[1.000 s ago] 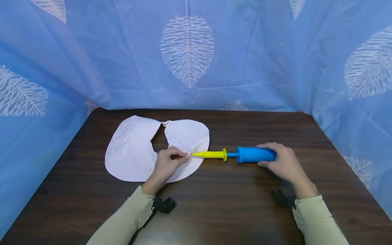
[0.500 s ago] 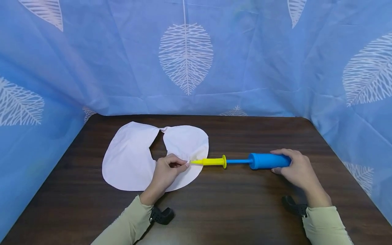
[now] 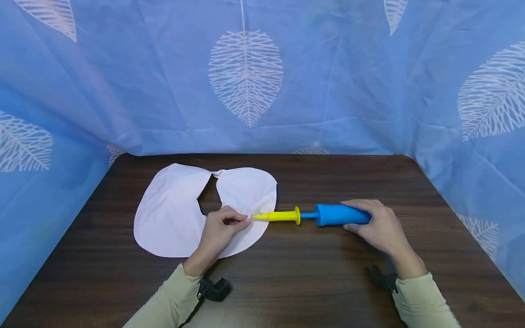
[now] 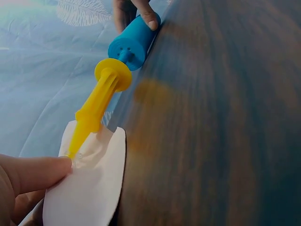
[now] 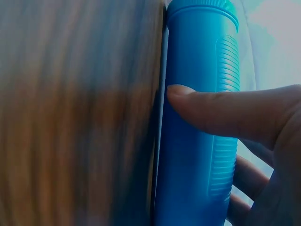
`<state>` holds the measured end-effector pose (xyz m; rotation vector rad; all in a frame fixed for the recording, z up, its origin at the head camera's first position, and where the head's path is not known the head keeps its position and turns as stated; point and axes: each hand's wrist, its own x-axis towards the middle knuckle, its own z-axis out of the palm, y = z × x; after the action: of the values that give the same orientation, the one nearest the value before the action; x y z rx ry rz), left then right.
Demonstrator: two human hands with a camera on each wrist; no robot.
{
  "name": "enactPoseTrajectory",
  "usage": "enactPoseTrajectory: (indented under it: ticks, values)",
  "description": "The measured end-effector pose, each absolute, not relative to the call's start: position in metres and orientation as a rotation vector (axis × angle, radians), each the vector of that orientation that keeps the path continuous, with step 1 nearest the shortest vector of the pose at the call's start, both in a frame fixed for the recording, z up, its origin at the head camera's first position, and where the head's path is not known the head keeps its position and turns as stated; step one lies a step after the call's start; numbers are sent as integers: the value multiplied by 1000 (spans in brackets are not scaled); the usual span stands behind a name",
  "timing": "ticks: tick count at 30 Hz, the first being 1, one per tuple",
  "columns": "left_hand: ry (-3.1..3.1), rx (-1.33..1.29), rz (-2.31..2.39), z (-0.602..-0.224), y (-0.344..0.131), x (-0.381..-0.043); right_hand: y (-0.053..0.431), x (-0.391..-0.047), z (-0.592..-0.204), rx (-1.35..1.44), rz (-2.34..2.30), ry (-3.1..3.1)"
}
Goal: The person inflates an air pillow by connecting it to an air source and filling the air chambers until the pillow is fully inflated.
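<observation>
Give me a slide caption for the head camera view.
Left hand pinches a flat white item at the tip of a yellow nozzle while the right hand grips the blue pump barrel.

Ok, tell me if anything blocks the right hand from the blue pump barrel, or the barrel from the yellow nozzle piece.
Nothing visible does: the right hand grips the blue barrel directly, and only the thin blue rod joining the barrel to the yellow nozzle piece spans the gap between them.
</observation>
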<state>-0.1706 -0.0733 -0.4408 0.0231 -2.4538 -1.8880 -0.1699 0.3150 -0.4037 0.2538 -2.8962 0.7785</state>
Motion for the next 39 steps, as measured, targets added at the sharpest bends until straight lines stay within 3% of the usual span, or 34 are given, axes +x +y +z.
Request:
enactPoseTrajectory:
  ticks: [19,39]
  values:
    - [-2459,19,-1884,-440,-72,-171,287,-169,-406,424,673,-2872]
    - [-2448,48,-1891,-440,-71,-169,362,-172,-399,92,783,-2997]
